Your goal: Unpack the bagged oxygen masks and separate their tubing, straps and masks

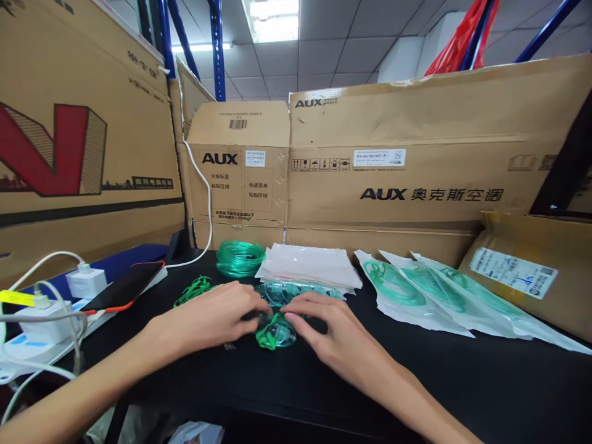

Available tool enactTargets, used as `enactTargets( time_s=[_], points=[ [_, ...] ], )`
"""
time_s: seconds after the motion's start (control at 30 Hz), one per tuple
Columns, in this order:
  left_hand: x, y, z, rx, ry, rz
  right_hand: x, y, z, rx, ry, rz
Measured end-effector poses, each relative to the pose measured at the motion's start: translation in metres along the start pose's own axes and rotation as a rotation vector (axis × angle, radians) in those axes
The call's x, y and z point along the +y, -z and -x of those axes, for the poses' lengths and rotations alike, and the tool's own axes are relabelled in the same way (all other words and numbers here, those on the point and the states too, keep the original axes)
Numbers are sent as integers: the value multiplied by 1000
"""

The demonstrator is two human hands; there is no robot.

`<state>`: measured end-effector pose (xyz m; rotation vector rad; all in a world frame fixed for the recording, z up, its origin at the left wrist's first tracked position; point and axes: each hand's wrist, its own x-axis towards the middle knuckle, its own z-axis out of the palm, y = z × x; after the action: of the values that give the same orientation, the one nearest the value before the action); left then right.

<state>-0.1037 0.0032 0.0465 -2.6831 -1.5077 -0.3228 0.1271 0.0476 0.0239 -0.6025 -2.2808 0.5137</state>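
Note:
A small clear green oxygen mask (285,335) with a bunched green strap (267,338) lies on the black table between my hands. My left hand (222,311) has its fingers curled in on the mask's upper left side. From the right, my right hand (324,320) closes thumb and fingers at the mask's upper edge. The exact grip points are partly hidden by the fingers. Just behind my fingertips sits a row of clear green masks (296,291). A heap of green straps (193,290) rests beyond my left wrist.
Coiled green tubing (240,258) and a stack of white pouches (309,265) stand at the back. Several packed pouches with green tubing (396,285) lie right, beside a cardboard box (522,271). A phone (124,287) and a power strip with chargers (44,327) are left. Cardboard walls (393,172) close the back.

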Motion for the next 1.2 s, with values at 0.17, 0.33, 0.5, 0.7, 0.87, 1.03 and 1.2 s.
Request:
enactTargets(
  time_s=[0.17,0.33,0.5,0.7,0.87,1.03,1.2],
  points=[
    [14,9,-32,262,-174,-5,5,23,3,209,-124,-122],
    [44,10,-60,492,-292,67,3,38,12,167,-222,-335],
    [70,-6,-75,727,-138,295,7,45,17,177,-280,-487],
    [80,-20,-72,564,97,724,17,54,18,334,-356,-448],
    [70,-26,-62,260,69,794,23,58,19,440,-384,-309],
    [50,-24,-49,102,143,681,33,78,23,571,-431,-318],
    [44,-21,-44,86,135,636,36,95,28,850,-399,-318]
  ],
)
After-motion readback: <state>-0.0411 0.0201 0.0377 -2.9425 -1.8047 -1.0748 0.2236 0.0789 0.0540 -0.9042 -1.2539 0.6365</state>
